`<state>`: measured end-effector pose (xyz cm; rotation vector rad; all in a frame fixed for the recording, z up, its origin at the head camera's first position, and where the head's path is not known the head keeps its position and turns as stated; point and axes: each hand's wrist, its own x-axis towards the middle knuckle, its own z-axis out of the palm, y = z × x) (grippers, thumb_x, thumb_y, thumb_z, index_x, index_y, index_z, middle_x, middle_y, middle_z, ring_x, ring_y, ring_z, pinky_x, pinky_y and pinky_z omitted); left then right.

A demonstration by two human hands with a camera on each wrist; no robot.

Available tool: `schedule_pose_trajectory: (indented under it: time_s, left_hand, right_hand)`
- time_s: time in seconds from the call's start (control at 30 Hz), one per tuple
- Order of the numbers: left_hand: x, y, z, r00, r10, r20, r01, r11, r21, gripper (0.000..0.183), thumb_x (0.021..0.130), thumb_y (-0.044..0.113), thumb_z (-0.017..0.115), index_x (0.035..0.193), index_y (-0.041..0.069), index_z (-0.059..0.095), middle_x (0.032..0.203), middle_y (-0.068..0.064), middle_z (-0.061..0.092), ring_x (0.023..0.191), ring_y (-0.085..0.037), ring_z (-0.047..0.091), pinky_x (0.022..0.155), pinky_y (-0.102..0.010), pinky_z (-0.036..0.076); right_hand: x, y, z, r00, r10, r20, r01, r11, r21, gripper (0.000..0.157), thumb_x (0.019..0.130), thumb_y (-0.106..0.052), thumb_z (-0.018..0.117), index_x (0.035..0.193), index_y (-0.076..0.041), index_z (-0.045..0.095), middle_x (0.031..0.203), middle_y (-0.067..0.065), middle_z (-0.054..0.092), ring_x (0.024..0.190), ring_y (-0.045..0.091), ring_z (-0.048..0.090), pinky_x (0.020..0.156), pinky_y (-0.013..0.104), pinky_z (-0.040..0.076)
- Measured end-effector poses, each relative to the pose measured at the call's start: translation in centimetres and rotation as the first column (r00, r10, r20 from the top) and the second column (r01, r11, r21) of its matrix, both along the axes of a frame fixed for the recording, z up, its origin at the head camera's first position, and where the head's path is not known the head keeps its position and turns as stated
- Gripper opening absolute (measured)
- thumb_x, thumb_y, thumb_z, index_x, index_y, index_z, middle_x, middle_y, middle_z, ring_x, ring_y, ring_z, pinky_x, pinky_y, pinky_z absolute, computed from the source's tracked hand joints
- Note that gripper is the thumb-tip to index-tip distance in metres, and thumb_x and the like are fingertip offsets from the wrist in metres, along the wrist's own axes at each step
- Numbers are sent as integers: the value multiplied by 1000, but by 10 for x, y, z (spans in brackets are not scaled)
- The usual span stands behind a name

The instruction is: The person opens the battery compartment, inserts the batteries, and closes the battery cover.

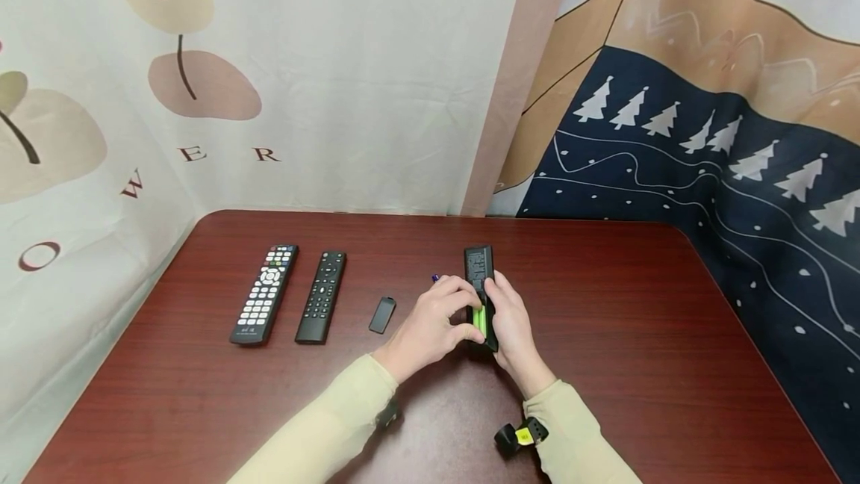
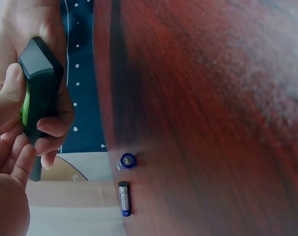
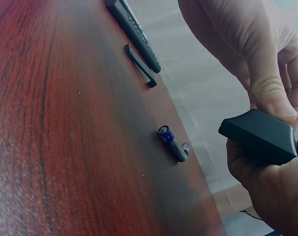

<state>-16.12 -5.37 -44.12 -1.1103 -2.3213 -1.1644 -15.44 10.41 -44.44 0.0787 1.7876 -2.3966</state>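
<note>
Apparent battery handling: left hand (image 1: 430, 326) pinches a green battery (image 1: 479, 320), right hand (image 1: 513, 323) grips the remote (image 1: 479, 263), likely needing steadiness next.

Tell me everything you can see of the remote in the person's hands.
The remote is slim, black and plastic-looking, its back towards the head camera, with fine grey print on the far half. The near half is uncovered, a bright green battery showing inside. Held above the table, it points away from the person. The right hand grips its right side; the left hand is at the battery. Its buttons are hidden.
</note>
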Motion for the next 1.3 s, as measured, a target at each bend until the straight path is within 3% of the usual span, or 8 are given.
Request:
schedule_pose_trajectory:
  time_s: [0.43, 0.83, 1.3]
  left_hand:
    - [0, 1, -1, 997, 16, 70, -16, 1000, 1, 34, 71, 21, 92, 96, 8, 72, 103, 0, 65, 93, -14, 56, 80, -26, 50]
    - [7, 7, 4, 992, 77, 101, -71, 996, -61, 34, 75, 13, 92, 99, 7, 68, 105, -1, 63, 96, -16, 54, 81, -29, 51]
    - [9, 4, 3, 995, 71, 76, -65, 994, -88, 30, 79, 15, 90, 101, 6, 74, 108, -2, 67, 103, -18, 59, 89, -30, 54]
  right_hand:
    - [0, -1, 0, 1000, 4, -7, -4, 1000, -12, 41, 113, -23, 31, 144, -2, 46, 95, 6, 59, 73, 14, 58, 54, 27, 51]
    - [1, -1, -1, 1000, -15, -19, 15, 1000, 12, 41, 113, -24, 31, 145, -4, 47, 99, 7, 59, 78, 16, 60, 58, 26, 51]
    - [-1, 0, -4, 1000, 5, 5, -5, 999, -32, 42, 113, -21, 30, 146, -1, 45, 104, 9, 62, 81, 16, 64, 61, 29, 54]
